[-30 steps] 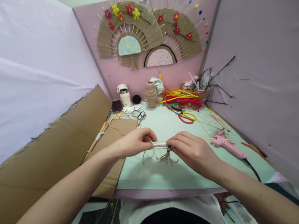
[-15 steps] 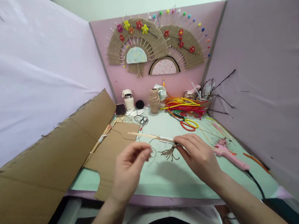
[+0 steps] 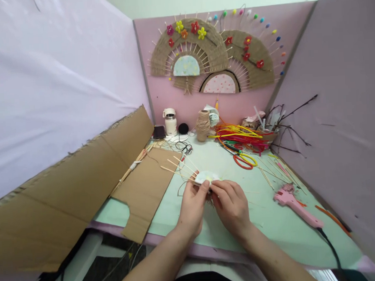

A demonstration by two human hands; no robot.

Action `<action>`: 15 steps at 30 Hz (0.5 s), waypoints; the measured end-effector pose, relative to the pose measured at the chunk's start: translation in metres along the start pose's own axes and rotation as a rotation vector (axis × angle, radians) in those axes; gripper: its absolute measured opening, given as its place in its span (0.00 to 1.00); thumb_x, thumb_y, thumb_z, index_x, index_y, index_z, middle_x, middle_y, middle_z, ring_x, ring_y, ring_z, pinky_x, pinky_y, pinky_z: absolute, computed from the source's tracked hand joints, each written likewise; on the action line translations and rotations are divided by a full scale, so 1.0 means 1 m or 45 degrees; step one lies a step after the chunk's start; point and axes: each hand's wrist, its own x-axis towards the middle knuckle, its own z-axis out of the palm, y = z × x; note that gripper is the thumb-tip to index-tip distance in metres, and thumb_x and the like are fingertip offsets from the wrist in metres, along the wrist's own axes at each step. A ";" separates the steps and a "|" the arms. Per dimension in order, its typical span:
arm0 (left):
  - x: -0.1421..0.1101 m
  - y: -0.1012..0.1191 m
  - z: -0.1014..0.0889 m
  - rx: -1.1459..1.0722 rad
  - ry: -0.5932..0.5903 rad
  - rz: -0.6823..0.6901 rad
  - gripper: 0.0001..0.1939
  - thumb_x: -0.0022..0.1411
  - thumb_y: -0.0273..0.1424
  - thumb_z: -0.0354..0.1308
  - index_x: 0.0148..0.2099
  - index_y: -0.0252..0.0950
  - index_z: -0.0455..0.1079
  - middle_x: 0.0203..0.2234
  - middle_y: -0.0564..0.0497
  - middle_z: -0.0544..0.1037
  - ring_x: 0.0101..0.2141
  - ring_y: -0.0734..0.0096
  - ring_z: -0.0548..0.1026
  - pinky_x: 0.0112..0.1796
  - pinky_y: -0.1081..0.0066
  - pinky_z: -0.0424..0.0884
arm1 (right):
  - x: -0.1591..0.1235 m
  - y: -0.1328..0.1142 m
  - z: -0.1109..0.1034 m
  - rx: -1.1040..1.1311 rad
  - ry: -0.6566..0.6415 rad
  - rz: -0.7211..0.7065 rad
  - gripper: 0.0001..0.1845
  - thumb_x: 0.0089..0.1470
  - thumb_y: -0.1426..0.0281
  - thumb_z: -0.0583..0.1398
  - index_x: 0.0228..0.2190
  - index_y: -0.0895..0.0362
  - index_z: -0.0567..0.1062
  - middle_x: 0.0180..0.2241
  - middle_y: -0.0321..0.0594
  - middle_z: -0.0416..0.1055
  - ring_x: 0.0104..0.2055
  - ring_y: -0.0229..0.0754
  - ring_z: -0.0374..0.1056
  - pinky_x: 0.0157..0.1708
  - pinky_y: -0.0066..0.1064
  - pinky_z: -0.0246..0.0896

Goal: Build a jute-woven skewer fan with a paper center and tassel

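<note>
Both hands meet over the table on a small fan (image 3: 205, 176), a pale half-round piece with thin wooden sticks spreading from it to the left. My left hand (image 3: 195, 199) grips its left side, thumb on the near face. Against the lower right edge, my right hand (image 3: 231, 201) is closed with its fingertips pinched together beside the left thumb. A brown twine tassel (image 3: 210, 202) hangs partly hidden between the hands. A loop of thin twine (image 3: 179, 189) shows left of the left hand. What exactly the right fingertips pinch is hidden.
Cut cardboard (image 3: 145, 180) lies at left with bundled sticks (image 3: 134, 165). Scissors (image 3: 243, 161), pipe cleaners (image 3: 240, 135) and a twine spool (image 3: 202, 125) are farther back. On the right lies a pink glue gun (image 3: 296, 204) with its cord. Two decorated fans (image 3: 218, 44) hang behind.
My left hand has moved right from the loose twine and now holds the fan. The fan has tilted, so its pale face shows. The view has swung slightly left.
</note>
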 end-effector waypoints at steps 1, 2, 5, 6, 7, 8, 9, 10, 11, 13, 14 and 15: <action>0.004 -0.003 0.000 -0.024 0.038 -0.006 0.27 0.53 0.37 0.69 0.53 0.37 0.65 0.41 0.48 0.78 0.44 0.66 0.76 0.45 0.68 0.71 | -0.001 -0.002 0.004 0.000 -0.029 0.010 0.14 0.58 0.80 0.59 0.45 0.56 0.73 0.40 0.48 0.78 0.42 0.49 0.71 0.39 0.44 0.71; 0.008 -0.005 -0.001 -0.040 0.072 0.000 0.27 0.53 0.35 0.69 0.53 0.37 0.64 0.40 0.49 0.77 0.43 0.67 0.77 0.45 0.69 0.71 | -0.002 -0.004 0.007 0.003 -0.068 0.021 0.13 0.58 0.80 0.58 0.44 0.57 0.73 0.40 0.49 0.77 0.43 0.50 0.71 0.40 0.44 0.71; 0.023 -0.001 -0.004 -0.021 0.113 0.036 0.22 0.54 0.34 0.67 0.49 0.37 0.64 0.38 0.50 0.77 0.38 0.70 0.77 0.40 0.71 0.72 | 0.000 -0.009 0.007 0.056 -0.168 0.041 0.12 0.58 0.80 0.58 0.44 0.58 0.73 0.42 0.51 0.76 0.45 0.51 0.70 0.43 0.46 0.70; 0.029 0.005 -0.006 0.013 0.100 0.041 0.22 0.55 0.35 0.66 0.49 0.37 0.64 0.37 0.50 0.77 0.36 0.70 0.77 0.38 0.72 0.72 | 0.002 -0.011 0.003 0.089 -0.181 0.040 0.13 0.58 0.80 0.58 0.45 0.58 0.72 0.43 0.51 0.75 0.46 0.51 0.69 0.44 0.47 0.70; 0.035 0.013 -0.008 0.059 0.077 0.042 0.22 0.55 0.35 0.65 0.49 0.37 0.63 0.37 0.50 0.77 0.34 0.71 0.77 0.35 0.72 0.72 | 0.005 -0.013 -0.004 0.129 -0.182 0.036 0.14 0.58 0.80 0.59 0.45 0.58 0.72 0.44 0.51 0.75 0.46 0.51 0.69 0.44 0.47 0.70; 0.042 0.024 -0.011 0.116 0.040 0.044 0.22 0.55 0.35 0.65 0.50 0.38 0.62 0.36 0.51 0.77 0.32 0.72 0.77 0.32 0.73 0.71 | 0.009 -0.014 -0.015 0.173 -0.174 0.032 0.15 0.57 0.80 0.60 0.46 0.57 0.72 0.43 0.50 0.75 0.46 0.51 0.69 0.44 0.46 0.69; 0.048 0.036 -0.013 0.179 0.002 0.051 0.22 0.56 0.35 0.65 0.50 0.37 0.62 0.35 0.51 0.77 0.30 0.73 0.76 0.31 0.74 0.71 | 0.013 -0.016 -0.027 0.222 -0.166 0.031 0.17 0.56 0.81 0.60 0.47 0.57 0.71 0.43 0.50 0.74 0.46 0.50 0.69 0.44 0.46 0.69; 0.054 0.050 -0.016 0.248 -0.014 0.058 0.21 0.56 0.35 0.65 0.49 0.38 0.63 0.34 0.52 0.77 0.28 0.74 0.75 0.29 0.75 0.70 | 0.016 -0.016 -0.042 0.268 -0.147 0.027 0.18 0.56 0.82 0.60 0.47 0.56 0.71 0.43 0.48 0.74 0.45 0.50 0.69 0.44 0.45 0.68; 0.059 0.064 -0.019 0.306 -0.039 0.068 0.20 0.56 0.35 0.65 0.47 0.37 0.63 0.32 0.53 0.77 0.27 0.75 0.74 0.28 0.76 0.69 | 0.020 -0.016 -0.057 0.302 -0.135 0.032 0.20 0.55 0.83 0.60 0.47 0.55 0.71 0.42 0.47 0.74 0.44 0.49 0.69 0.43 0.44 0.68; 0.066 0.091 -0.025 0.410 -0.139 0.031 0.16 0.56 0.35 0.65 0.44 0.36 0.65 0.30 0.54 0.75 0.25 0.77 0.72 0.27 0.77 0.68 | 0.025 -0.011 -0.085 0.292 -0.116 0.049 0.21 0.55 0.83 0.59 0.47 0.52 0.71 0.40 0.45 0.74 0.43 0.48 0.70 0.42 0.43 0.66; 0.068 0.103 -0.029 0.482 -0.213 -0.039 0.15 0.56 0.34 0.65 0.42 0.35 0.66 0.29 0.53 0.75 0.26 0.77 0.72 0.28 0.77 0.68 | 0.026 -0.005 -0.096 0.266 -0.097 0.066 0.21 0.54 0.82 0.59 0.47 0.50 0.71 0.40 0.45 0.74 0.43 0.49 0.70 0.43 0.45 0.65; 0.069 0.113 -0.033 0.566 -0.299 -0.134 0.14 0.56 0.35 0.65 0.41 0.34 0.67 0.29 0.53 0.74 0.26 0.78 0.71 0.28 0.77 0.68 | 0.027 0.003 -0.103 0.248 -0.061 0.092 0.20 0.55 0.81 0.60 0.46 0.49 0.72 0.40 0.44 0.73 0.42 0.49 0.70 0.44 0.46 0.64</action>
